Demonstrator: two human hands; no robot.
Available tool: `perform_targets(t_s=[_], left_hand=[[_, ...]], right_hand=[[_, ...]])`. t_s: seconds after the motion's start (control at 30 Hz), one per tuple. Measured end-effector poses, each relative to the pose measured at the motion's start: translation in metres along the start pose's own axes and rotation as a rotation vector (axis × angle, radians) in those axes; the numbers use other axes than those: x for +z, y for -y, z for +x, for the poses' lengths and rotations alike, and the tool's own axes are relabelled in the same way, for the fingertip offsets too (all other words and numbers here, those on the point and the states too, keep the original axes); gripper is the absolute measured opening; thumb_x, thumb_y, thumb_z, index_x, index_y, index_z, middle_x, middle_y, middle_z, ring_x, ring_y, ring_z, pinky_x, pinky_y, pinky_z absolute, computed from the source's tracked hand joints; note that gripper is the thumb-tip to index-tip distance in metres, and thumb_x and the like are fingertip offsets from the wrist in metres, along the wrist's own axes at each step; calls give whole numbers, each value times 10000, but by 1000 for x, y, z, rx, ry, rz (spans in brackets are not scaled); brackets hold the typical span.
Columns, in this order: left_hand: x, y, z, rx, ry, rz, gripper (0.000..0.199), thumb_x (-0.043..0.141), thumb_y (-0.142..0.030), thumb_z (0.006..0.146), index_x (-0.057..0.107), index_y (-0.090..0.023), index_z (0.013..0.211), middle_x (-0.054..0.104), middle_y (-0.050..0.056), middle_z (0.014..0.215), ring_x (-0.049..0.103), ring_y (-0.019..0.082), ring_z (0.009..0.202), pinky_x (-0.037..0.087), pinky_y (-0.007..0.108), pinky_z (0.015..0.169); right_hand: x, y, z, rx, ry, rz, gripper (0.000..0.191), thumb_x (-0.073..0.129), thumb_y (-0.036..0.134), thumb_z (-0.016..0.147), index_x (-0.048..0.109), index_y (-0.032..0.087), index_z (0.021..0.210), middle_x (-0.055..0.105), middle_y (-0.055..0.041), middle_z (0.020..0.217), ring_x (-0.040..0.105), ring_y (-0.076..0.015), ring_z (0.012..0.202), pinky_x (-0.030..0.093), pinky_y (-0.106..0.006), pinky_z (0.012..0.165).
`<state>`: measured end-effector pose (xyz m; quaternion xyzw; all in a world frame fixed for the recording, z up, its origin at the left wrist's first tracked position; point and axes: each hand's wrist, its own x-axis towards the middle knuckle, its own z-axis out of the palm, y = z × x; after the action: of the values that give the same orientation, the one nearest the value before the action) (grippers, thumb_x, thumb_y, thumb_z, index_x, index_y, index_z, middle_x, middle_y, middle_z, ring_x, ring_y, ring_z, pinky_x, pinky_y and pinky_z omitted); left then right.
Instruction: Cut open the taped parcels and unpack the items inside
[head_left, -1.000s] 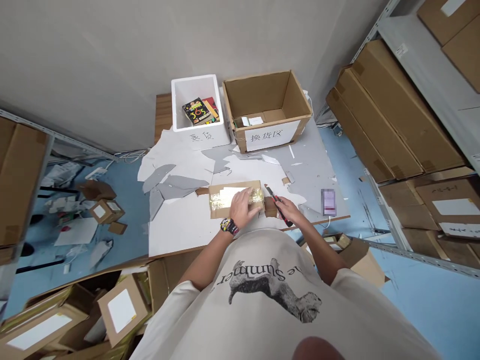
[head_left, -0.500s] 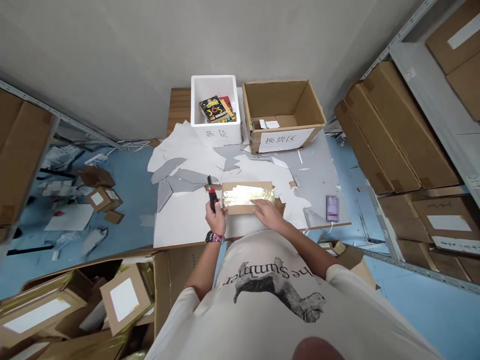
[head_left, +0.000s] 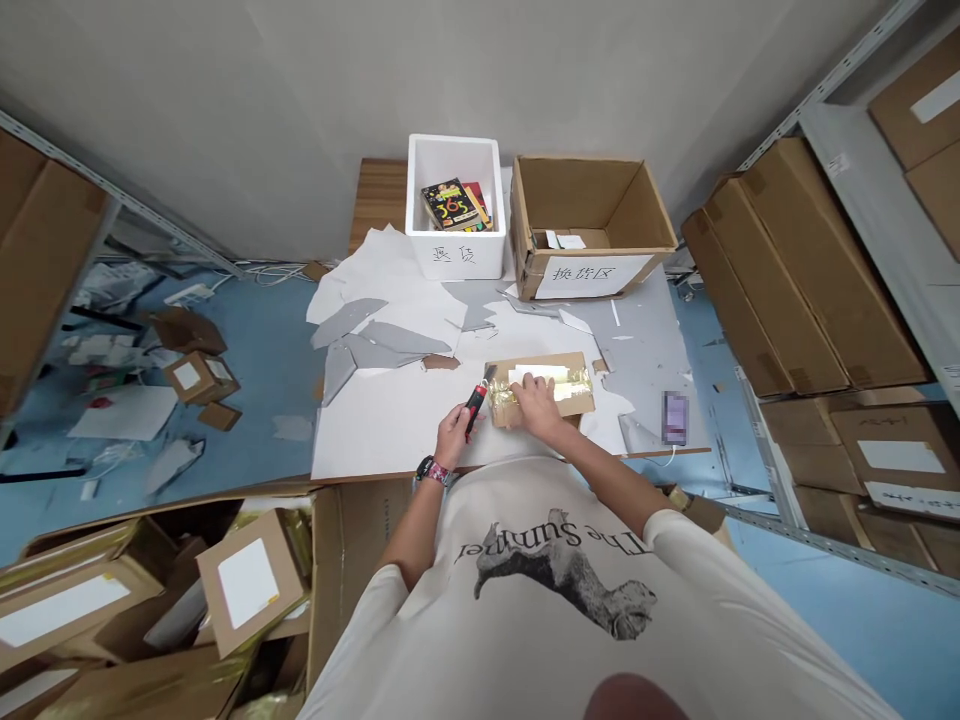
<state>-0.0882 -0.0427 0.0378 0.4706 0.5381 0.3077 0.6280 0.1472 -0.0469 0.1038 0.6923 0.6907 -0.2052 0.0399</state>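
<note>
A small brown cardboard box (head_left: 579,398) with a white label and shiny yellowish tape lies slightly turned near the table's front edge. My left hand (head_left: 452,437) is closed around a red-and-black utility knife (head_left: 476,402). The blade end touches or nearly touches the box's left end; I cannot tell which. On top of the box, my right hand (head_left: 538,405) grips it with bent fingers over the label and tape. That hand covers part of the box's near left side.
Behind stand a white foam bin (head_left: 457,262) with books and an open carton (head_left: 592,275) with small items. Torn grey-white sheeting (head_left: 394,345) covers the table. A phone (head_left: 675,418) lies at right. Boxed shelves (head_left: 817,270) flank the right; a large carton of parcels (head_left: 330,570) stands front left.
The box has shifted right and turned a little. My left hand has tilted the knife toward the box's left end. My right hand has moved from the box's right part toward its left.
</note>
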Motion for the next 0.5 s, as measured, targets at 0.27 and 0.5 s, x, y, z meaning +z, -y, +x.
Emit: perform_targets(t_s=[0.27, 0.5], left_hand=[[-45, -7, -2, -20, 138, 216, 632, 647, -782, 925, 803, -195, 1098, 758, 47, 794, 575, 168, 593, 392, 264, 493], [-54, -22, 15, -126, 345, 223, 560, 661, -758, 922, 742, -206, 970, 594, -23, 606, 452, 128, 451, 308, 244, 436]], right_hand=[[10, -3, -3, -81, -73, -8, 705, 1005, 385, 787, 713, 233, 1411, 529, -228, 1713, 694, -448, 1348, 171, -737, 1382], [2, -7, -2, -90, -51, -19, 712, 1007, 387, 788, 705, 210, 1407, 581, -242, 1693, 721, -437, 1338, 123, -728, 1386]])
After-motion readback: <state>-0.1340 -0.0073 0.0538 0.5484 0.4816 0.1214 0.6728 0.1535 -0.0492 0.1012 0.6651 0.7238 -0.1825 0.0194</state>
